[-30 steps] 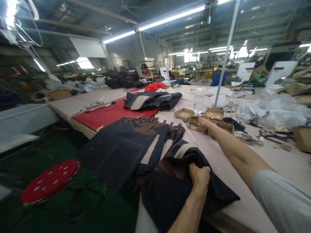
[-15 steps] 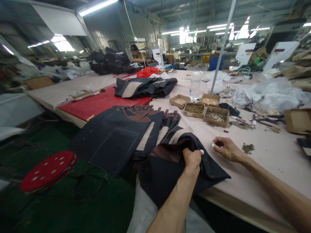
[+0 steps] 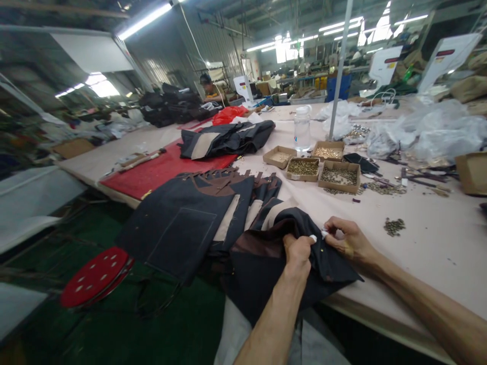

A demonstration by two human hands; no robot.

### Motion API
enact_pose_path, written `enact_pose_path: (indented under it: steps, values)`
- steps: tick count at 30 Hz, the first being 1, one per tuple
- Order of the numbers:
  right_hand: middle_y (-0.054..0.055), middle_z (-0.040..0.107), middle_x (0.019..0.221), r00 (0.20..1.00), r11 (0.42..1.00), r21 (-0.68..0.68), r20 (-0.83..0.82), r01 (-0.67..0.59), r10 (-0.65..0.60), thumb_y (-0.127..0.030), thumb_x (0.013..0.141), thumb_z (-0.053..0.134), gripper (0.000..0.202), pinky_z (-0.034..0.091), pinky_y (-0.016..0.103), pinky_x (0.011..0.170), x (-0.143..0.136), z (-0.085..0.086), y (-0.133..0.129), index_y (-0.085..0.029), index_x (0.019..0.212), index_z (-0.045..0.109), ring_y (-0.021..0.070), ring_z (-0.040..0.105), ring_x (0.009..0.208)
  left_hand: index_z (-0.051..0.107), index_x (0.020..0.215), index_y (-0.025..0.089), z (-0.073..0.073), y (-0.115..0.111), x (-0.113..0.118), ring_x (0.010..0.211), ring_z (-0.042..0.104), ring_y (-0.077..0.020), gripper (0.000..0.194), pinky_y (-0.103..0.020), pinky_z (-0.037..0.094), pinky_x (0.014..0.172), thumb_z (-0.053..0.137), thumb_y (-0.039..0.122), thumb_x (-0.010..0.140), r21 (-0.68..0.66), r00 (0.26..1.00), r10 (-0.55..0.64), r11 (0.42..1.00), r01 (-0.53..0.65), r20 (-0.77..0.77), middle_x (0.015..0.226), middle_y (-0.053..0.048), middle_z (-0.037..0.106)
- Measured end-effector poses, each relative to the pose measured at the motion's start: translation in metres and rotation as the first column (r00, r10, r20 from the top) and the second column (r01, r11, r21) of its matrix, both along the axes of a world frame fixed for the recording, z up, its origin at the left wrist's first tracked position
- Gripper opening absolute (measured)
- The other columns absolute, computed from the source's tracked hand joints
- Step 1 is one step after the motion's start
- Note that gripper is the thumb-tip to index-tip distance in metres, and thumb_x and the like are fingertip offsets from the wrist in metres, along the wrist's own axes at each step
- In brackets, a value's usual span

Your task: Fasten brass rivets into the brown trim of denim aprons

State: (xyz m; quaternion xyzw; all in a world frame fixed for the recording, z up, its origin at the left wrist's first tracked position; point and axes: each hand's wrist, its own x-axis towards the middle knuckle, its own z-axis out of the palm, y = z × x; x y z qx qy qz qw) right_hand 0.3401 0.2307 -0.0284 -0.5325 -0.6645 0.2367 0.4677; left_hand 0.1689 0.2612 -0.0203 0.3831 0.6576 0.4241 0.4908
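My left hand is closed on a dark cloth piece with brown lining, which lies partly over the table edge and my lap. Its fingers are tucked into the fold, and white wrapping covers the thumb tip. Right beside it, my right hand is pinched at the raised fold of the cloth, also with white wrapping at a fingertip. Whatever sits in that pinch is too small to make out. A small brass-coloured stud shows on the cloth just below. Similar dark pieces with brown edging lie fanned out at the left.
Cardboard boxes of small metal parts stand beyond my hands, near a clear water jug and a metal pole. Loose metal parts lie at right. A red stool stands lower left. Another person is far back.
My right hand has moved left from over the table to the cloth fold, beside my left hand. The left hand keeps its hold. The camera view has shifted slightly.
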Motion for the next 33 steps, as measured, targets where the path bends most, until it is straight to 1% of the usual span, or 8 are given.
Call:
enact_pose_path:
  steps: [4,8,13,16,20,27,30,33]
  values:
    - [0.000,0.058,0.073,0.995,0.998,0.005,0.086,-0.055,0.054,-0.020,0.082,0.057,0.002,0.044,0.026,0.061,0.000,0.009,0.000,-0.021,0.083,0.059,0.0150,0.055,0.067,0.066,0.097,0.010,0.004,-0.004,0.002,0.105,0.068,-0.0298,0.042,-0.036,0.055,0.095,0.081,0.012,0.058,0.009,0.996,0.005,1.000,-0.004,-0.095,0.105,-0.012,0.072]
    - [0.003,0.060,0.077,0.979,0.993,0.066,0.188,-0.098,0.084,-0.021,0.087,0.057,0.005,0.045,0.028,0.062,0.001,0.013,-0.001,-0.021,0.084,0.061,0.0153,0.056,0.066,0.064,0.100,0.008,0.003,-0.005,0.005,0.103,0.068,-0.0295,0.045,-0.035,0.055,0.093,0.081,0.014,0.059,0.012,0.987,-0.021,1.000,0.023,-0.159,0.108,-0.015,0.071]
    - [0.006,0.064,0.085,0.955,0.988,0.139,0.297,-0.066,0.022,-0.020,0.089,0.055,0.015,0.048,0.028,0.063,-0.002,0.003,-0.003,-0.020,0.097,0.067,0.0159,0.058,0.066,0.066,0.103,0.006,0.007,-0.007,0.006,0.108,0.068,-0.0304,0.050,-0.033,0.054,0.094,0.083,0.015,0.057,-0.012,0.979,-0.033,0.999,0.032,-0.201,0.110,-0.017,0.071]
    - [0.007,0.065,0.088,0.945,0.984,0.170,0.326,-0.046,-0.012,-0.018,0.089,0.054,0.017,0.048,0.028,0.064,-0.005,0.001,-0.005,-0.020,0.099,0.068,0.0164,0.059,0.068,0.067,0.103,0.005,0.014,-0.009,0.007,0.102,0.069,-0.0292,0.048,-0.031,0.055,0.088,0.082,0.014,0.058,-0.011,0.976,-0.048,0.999,0.047,-0.211,0.106,-0.016,0.072]
    - [0.006,0.064,0.086,0.928,0.981,0.193,0.370,-0.026,-0.049,-0.016,0.089,0.052,0.018,0.047,0.029,0.065,-0.009,0.003,-0.007,-0.020,0.098,0.067,0.0175,0.059,0.070,0.069,0.101,0.004,0.021,-0.011,0.007,0.095,0.071,-0.0289,0.045,-0.030,0.056,0.079,0.082,0.014,0.059,-0.011,0.973,-0.072,0.997,0.072,-0.220,0.099,-0.015,0.074]
    - [0.007,0.067,0.083,0.859,0.961,0.277,0.490,0.007,-0.147,-0.012,0.090,0.049,0.027,0.048,0.032,0.073,-0.015,-0.002,-0.010,-0.019,0.110,0.065,0.0211,0.061,0.076,0.069,0.108,0.002,0.016,-0.010,0.008,0.098,0.071,-0.0291,0.050,-0.031,0.057,0.082,0.081,0.014,0.060,0.027,0.972,-0.112,0.992,0.120,-0.205,0.107,-0.019,0.074]
    - [0.008,0.067,0.081,0.826,0.952,0.306,0.530,0.026,-0.193,-0.011,0.090,0.048,0.026,0.048,0.033,0.071,-0.020,-0.003,-0.014,-0.018,0.109,0.066,0.0218,0.061,0.075,0.068,0.111,0.001,0.015,-0.009,0.009,0.106,0.070,-0.0312,0.054,-0.032,0.056,0.089,0.081,0.014,0.060,0.041,0.972,-0.091,0.994,0.102,-0.218,0.114,-0.022,0.072]
    - [0.009,0.067,0.079,0.785,0.940,0.338,0.570,0.043,-0.241,-0.010,0.091,0.047,0.027,0.048,0.035,0.070,-0.026,-0.006,-0.019,-0.016,0.109,0.067,0.0233,0.061,0.073,0.069,0.112,0.003,0.017,-0.009,0.008,0.112,0.068,-0.0319,0.056,-0.033,0.053,0.096,0.083,0.013,0.058,0.060,0.974,-0.082,0.994,0.097,-0.213,0.118,-0.022,0.071]
